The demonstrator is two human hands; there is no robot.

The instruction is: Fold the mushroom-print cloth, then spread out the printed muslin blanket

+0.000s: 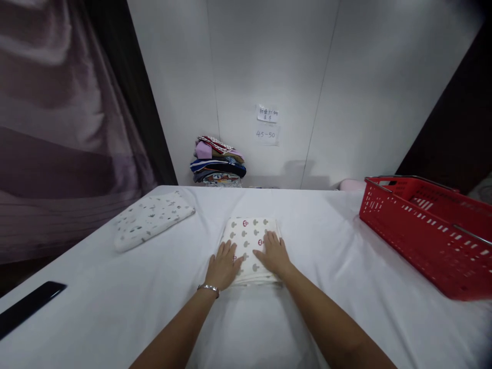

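Note:
A folded white cloth [248, 233] printed with small grey and red mushrooms lies in the middle of the white-covered table [307, 230]. My left hand [223, 266] rests flat on its near left part, fingers stretched out. My right hand [273, 253] lies flat on its right side, fingers spread. Neither hand grips anything. A silver bracelet [208, 289] circles my left wrist.
A second folded cloth with a green and grey print [151, 218] lies at the far left. A red plastic basket [430, 225] stands at the right. A pile of folded fabrics [217, 161] sits against the back wall under paper notes [267, 123]. A dark flat object [26, 305] lies near the left edge.

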